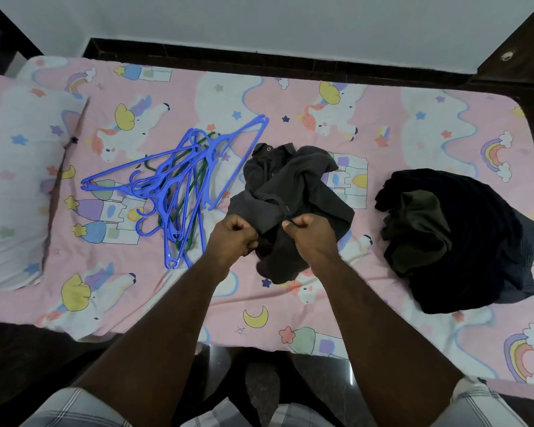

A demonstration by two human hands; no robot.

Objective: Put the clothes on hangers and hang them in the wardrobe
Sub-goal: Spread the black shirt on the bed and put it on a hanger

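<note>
Both hands, the left hand (232, 237) and right hand (309, 234), are clenched on the near edge of a crumpled dark grey buttoned shirt (290, 192) lying mid-bed. Tangled blue and green plastic hangers (173, 183) are heaped just left; a pile of black and olive clothes (457, 238) is seen right, on the pink unicorn-print bedsheet (383, 124).

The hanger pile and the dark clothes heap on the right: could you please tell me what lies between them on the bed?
In the head view, a crumpled dark grey shirt, gripped by both hands.
</note>
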